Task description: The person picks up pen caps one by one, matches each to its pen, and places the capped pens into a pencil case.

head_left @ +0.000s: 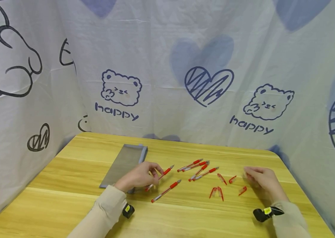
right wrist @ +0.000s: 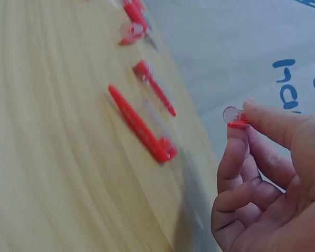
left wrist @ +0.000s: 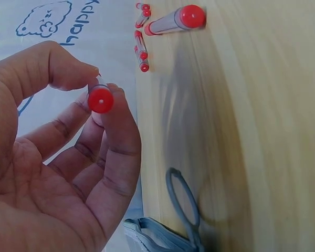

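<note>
My left hand [head_left: 139, 175] pinches an uncapped red gel pen [left wrist: 101, 100] between thumb and fingertips, its tip pointing away to the upper right in the head view. Just right of that hand, another uncapped red pen [head_left: 166, 191] lies on the table. Several more red pens [head_left: 198, 170] lie loosely grouped farther back. My right hand [head_left: 264, 178], raised over the table's right side, pinches a clear and red pen cap [right wrist: 236, 125] between thumb and finger. Loose red pen caps [head_left: 220, 193] lie on the table between the hands.
A grey zip pouch [head_left: 120, 163] with a loop strap [left wrist: 184, 199] lies behind and beside the left hand. The wooden table [head_left: 185, 218] is bounded at the back and sides by a white printed cloth [head_left: 161, 109].
</note>
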Available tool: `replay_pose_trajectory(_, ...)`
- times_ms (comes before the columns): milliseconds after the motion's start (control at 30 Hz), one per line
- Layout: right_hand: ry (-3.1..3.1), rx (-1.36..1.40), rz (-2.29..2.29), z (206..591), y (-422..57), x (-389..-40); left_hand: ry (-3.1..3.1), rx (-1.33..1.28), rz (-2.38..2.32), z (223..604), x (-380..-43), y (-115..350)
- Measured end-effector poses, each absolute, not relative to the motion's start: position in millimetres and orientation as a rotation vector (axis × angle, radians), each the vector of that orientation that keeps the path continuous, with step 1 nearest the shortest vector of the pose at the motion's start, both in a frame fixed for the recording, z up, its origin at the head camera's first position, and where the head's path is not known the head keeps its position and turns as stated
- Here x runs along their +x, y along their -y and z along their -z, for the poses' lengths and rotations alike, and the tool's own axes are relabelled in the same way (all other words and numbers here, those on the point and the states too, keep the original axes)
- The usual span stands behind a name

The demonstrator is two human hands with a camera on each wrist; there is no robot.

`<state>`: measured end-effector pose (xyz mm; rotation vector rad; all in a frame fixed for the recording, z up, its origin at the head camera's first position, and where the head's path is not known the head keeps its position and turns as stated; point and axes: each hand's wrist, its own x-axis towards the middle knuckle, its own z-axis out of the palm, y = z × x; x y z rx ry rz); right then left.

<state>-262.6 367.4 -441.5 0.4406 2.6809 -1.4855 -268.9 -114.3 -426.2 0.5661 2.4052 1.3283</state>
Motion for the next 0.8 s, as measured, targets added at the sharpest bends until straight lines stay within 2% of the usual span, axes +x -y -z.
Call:
replay_pose_trajectory(233,-2.594,0.471,1.643,431.2,-351.0,-255.9,-2.393,0.588,-1.336,422.3,-265.2,111.2)
replay_pose_trajectory(800,-2.488,0.352,1.829,410.7,-304.1,-238.1,-2.413,0.686,-1.301,411.7,-254.9,103.5)
